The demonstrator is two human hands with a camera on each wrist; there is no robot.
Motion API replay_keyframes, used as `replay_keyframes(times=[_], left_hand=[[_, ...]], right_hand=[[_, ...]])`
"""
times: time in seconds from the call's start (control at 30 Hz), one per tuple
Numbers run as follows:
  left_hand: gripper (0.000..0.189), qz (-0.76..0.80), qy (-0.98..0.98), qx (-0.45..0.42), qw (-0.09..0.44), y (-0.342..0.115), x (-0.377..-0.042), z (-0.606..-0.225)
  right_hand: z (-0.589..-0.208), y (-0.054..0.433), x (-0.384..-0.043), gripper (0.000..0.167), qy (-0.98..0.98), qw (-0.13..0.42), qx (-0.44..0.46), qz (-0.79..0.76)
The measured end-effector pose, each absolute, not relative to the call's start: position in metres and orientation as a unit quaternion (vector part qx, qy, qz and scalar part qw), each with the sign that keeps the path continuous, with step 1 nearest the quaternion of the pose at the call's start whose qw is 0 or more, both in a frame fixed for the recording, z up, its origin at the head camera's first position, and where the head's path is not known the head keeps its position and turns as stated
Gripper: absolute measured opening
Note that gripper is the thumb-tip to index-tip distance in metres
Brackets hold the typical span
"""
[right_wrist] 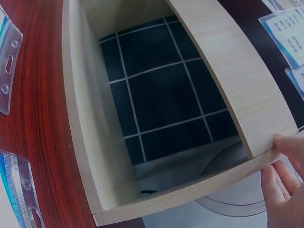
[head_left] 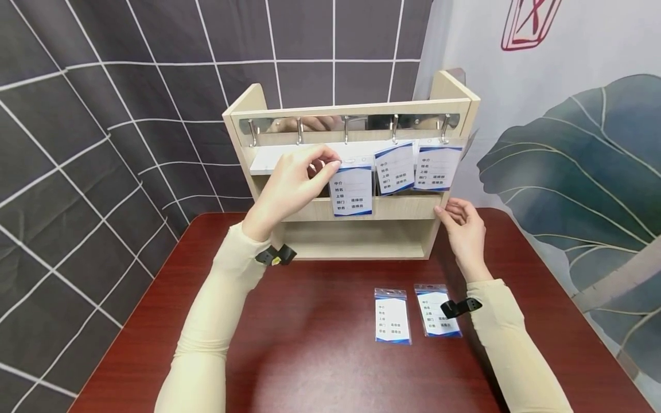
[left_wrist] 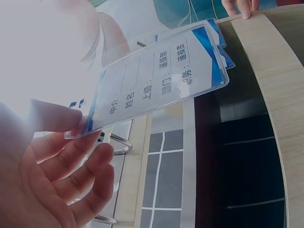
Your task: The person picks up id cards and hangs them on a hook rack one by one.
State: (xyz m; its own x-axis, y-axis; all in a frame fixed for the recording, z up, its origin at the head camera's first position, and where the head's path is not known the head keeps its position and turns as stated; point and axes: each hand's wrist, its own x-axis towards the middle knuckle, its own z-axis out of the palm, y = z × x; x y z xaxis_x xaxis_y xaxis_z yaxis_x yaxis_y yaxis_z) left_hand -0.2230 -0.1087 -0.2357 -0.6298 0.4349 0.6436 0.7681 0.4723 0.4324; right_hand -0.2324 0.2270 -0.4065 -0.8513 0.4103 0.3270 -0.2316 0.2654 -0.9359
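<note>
My left hand [head_left: 294, 180] pinches the top edge of a clear-sleeved name badge [head_left: 353, 192] with blue trim, thumb in front. The badge hangs in front of a wooden shelf [head_left: 403, 207], just below the middle metal hook [head_left: 346, 131]; whether it touches the hook I cannot tell. In the left wrist view the badge [left_wrist: 152, 76] stretches away from the thumb and index finger, while the other fingers curl loosely. My right hand [head_left: 463, 229] grips the shelf's right side edge; in the right wrist view the thumb lies on its front and the fingers behind.
Two more badges hang at the right-hand hooks, a tilted badge [head_left: 395, 168] and a straighter badge [head_left: 438, 167]. On the red-brown table [head_left: 310, 332] lie a badge [head_left: 392, 316] and another badge [head_left: 431, 304], partly behind the right wrist camera. A dark gridded curtain [head_left: 170, 115] hangs behind.
</note>
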Motion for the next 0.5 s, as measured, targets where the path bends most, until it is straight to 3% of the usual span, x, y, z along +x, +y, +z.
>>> replay_keyframes(times=[0.5], left_hand=[[0.014, -0.356, -0.831, -0.342, 0.255, -0.1020, -0.2312, -0.2374]], right_hand=[[-0.4066, 0.2266, -0.2326, 0.038, -0.748, 0.268, -0.061, 0.605]])
